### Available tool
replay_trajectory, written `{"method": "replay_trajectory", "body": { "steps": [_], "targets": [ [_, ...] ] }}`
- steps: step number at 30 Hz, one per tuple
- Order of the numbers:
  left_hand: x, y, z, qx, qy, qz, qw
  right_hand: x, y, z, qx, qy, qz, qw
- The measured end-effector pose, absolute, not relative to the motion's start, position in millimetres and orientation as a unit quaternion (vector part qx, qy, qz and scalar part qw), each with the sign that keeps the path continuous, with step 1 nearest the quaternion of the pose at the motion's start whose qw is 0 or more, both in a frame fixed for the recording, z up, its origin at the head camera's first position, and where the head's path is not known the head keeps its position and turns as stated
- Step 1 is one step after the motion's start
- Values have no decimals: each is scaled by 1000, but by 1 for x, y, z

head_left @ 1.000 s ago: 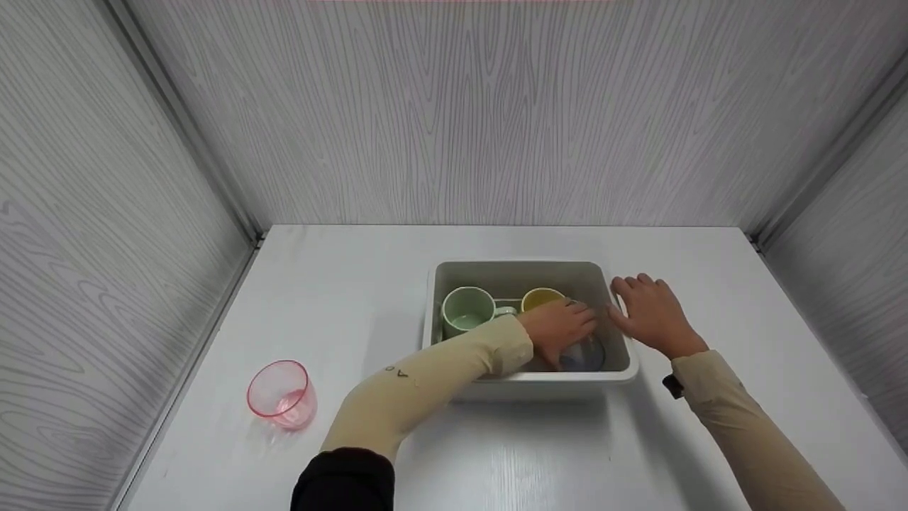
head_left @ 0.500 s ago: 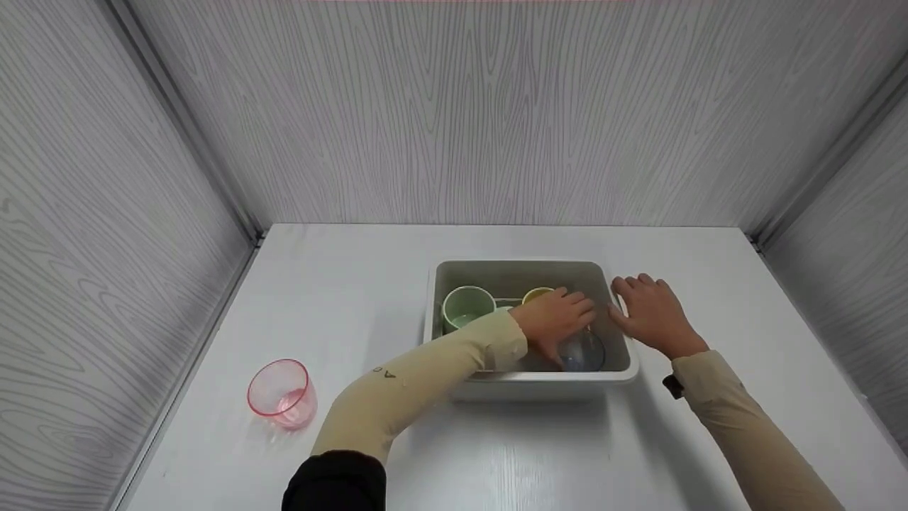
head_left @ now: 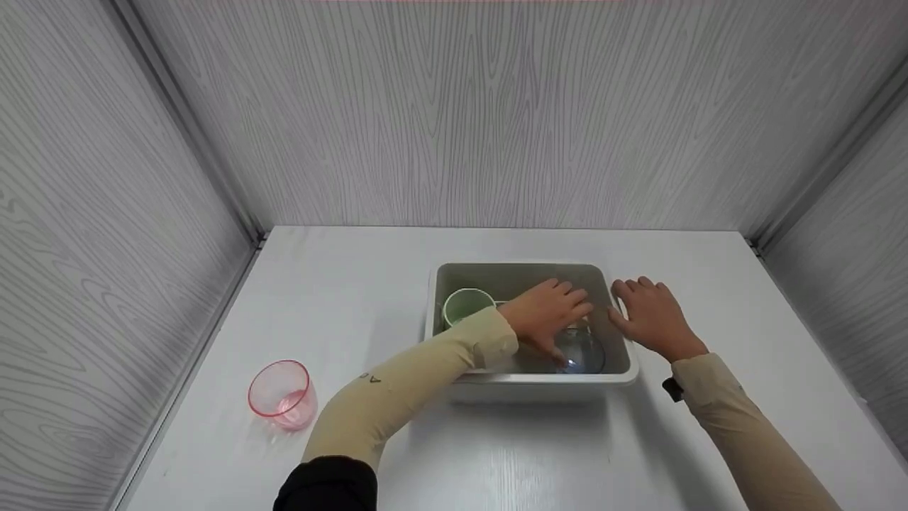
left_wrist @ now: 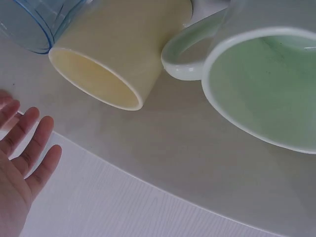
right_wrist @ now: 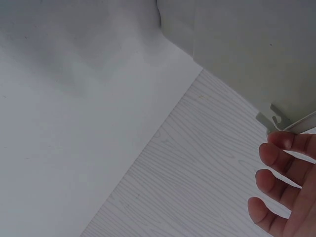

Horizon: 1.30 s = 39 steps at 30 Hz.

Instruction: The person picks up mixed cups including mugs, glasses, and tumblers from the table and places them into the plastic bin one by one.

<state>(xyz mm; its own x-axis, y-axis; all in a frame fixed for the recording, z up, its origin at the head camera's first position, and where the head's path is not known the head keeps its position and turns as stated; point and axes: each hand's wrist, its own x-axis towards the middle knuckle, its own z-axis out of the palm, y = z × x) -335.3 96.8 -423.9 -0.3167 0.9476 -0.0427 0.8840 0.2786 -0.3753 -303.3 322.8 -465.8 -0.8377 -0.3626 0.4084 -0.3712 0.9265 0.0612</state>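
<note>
A grey-white plastic bin point(head_left: 539, 380) sits on the table, holding a green mug point(head_left: 467, 304), a yellow cup point(left_wrist: 118, 39) and a clear bluish glass point(head_left: 587, 353). My left hand point(head_left: 543, 316) hovers over the bin's right half, fingers spread, holding nothing. It covers most of the yellow cup in the head view. From the left wrist, green mug, yellow cup and bluish glass stand in a row, with the left fingers point(left_wrist: 37, 145) apart from them. My right hand point(head_left: 652, 319) rests at the bin's right rim, its fingers loosely bent and fingertips right at the rim.
A pink transparent glass point(head_left: 284, 394) stands on the white table point(head_left: 340, 284) at the front left. Grey wood-grain panels point(head_left: 454, 113) close off the back and both sides of the table.
My left hand has drawn back and slightly left from the bluish glass, showing more of it and covering more of the yellow cup. The right hand has stayed at the rim.
</note>
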Motion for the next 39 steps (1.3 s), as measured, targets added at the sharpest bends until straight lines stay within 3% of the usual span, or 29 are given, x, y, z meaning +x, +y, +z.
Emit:
{"method": "replay_trajectory", "body": {
  "steps": [28,39],
  "targets": [
    [-323,70,-377,-525,-837,102,118,-302,320,-463,177,-964,9,198],
    [-316,48,-364,-502,-846,77,164,-301,320,-462,173,-967,19,187]
  ]
}}
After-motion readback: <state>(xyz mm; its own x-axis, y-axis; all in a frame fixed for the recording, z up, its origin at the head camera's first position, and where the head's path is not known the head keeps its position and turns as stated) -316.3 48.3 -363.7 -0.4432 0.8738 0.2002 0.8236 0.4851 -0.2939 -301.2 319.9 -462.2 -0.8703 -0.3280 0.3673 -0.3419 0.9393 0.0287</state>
